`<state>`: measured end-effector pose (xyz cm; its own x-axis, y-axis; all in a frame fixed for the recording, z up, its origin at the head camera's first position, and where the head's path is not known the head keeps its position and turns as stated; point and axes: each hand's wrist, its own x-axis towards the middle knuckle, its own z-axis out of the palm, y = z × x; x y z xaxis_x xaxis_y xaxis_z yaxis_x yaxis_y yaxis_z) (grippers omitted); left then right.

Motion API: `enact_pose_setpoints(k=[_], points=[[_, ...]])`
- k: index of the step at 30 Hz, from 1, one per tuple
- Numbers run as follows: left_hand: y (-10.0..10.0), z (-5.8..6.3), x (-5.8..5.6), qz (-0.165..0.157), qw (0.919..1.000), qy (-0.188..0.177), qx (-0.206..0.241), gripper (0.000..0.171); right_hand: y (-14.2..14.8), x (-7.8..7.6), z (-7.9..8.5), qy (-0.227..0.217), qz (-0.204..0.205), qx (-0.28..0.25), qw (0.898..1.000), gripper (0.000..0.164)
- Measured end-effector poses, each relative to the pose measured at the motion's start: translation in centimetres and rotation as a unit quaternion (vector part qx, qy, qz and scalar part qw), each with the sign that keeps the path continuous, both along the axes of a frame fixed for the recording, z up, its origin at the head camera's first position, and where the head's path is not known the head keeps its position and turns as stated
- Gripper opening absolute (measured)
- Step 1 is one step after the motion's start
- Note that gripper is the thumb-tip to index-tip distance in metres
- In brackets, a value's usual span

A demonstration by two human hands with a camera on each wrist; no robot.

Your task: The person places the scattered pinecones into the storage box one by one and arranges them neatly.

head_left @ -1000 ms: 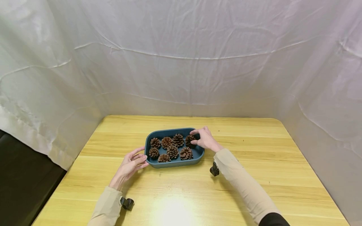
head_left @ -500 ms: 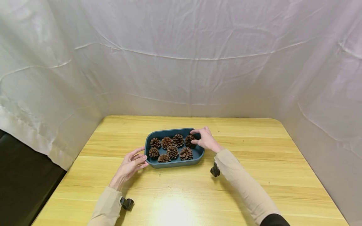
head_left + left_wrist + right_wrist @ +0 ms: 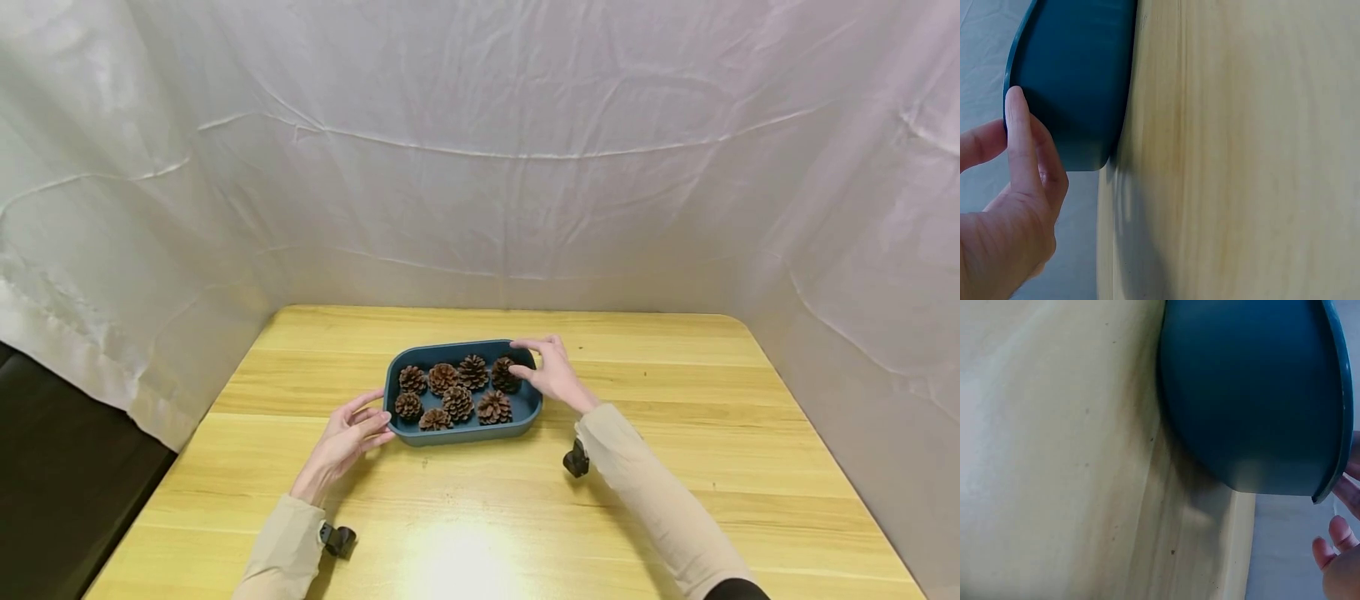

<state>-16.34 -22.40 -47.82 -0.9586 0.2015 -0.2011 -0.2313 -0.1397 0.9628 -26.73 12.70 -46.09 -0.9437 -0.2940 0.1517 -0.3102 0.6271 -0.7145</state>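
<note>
A dark blue oblong tray (image 3: 468,436) with rounded corners stands on the table, several brown pine cones spread over its floor. My left hand (image 3: 339,446) holds the tray's left end, thumb at the rim; in the left wrist view the thumb (image 3: 1020,144) lies against the rim and other fingers sit at the outer wall. At the opposite end, my right hand (image 3: 556,375) reaches over the rim with thumb and forefinger spread apart. Close by its thumb tip lies the far-right pine cone (image 3: 501,377). The tray's wall hides much of this hand in the right wrist view.
The wooden table (image 3: 660,467) is light yellow, with glare near its front. Pale cloth (image 3: 480,208) hangs behind and at both sides. A black surface (image 3: 60,475) lies low at the left. Small black cameras (image 3: 576,460) are worn on both wrists.
My right hand has drawn back slightly to the right, its thumb and forefinger coming away from the far-right pine cone. The left hand and the tray have stayed in place.
</note>
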Motion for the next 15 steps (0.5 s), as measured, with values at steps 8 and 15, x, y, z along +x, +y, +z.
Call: enact_pose_setpoints(k=[8,15], points=[[0.1,-0.1,-0.1,0.004,1.0,0.004,-0.003,0.062,1.0,0.8,-0.2,0.048,-0.003,-0.045,0.998,0.048],[0.1,-0.2,-0.1,0.011,0.9999,0.005,-0.004,0.061,1.7,1.4,-0.3,0.058,-0.028,-0.067,0.996,0.049]])
